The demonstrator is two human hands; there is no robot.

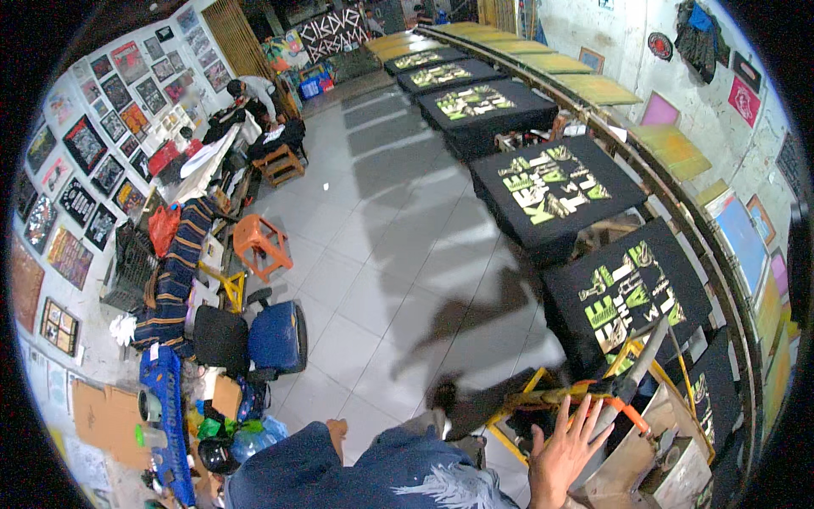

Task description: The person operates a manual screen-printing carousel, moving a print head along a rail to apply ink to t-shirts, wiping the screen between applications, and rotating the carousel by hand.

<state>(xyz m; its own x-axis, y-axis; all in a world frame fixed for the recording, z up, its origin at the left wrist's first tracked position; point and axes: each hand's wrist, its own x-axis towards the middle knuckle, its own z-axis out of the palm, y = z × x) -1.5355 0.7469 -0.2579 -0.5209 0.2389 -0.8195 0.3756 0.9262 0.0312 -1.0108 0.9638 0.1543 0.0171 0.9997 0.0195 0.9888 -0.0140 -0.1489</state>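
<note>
Yellow metal bars form a frame (527,396) at the lower right of the picture, with a thick grey tube (649,360) slanting up through it and a bright orange tube (632,416) jutting out lower down. Just beside them, a right hand (566,450) reaches up from the lower edge, palm down, its fingers spread apart and clasped around nothing; whether the fingertips touch the frame, one cannot tell. The left hand is out of view. Above the frame, a black cloth (691,271) printed in green and white lies on a board, the nearest in a row curving to the top centre. Blue trousers (322,475) fill the lower centre. Across the grey tiled floor (348,297), a blue chair (275,337) and an orange plastic stool (261,242) stand left of centre. At the upper left, another person (259,89) bends beside a wall (182,25) hung with prints.
</note>
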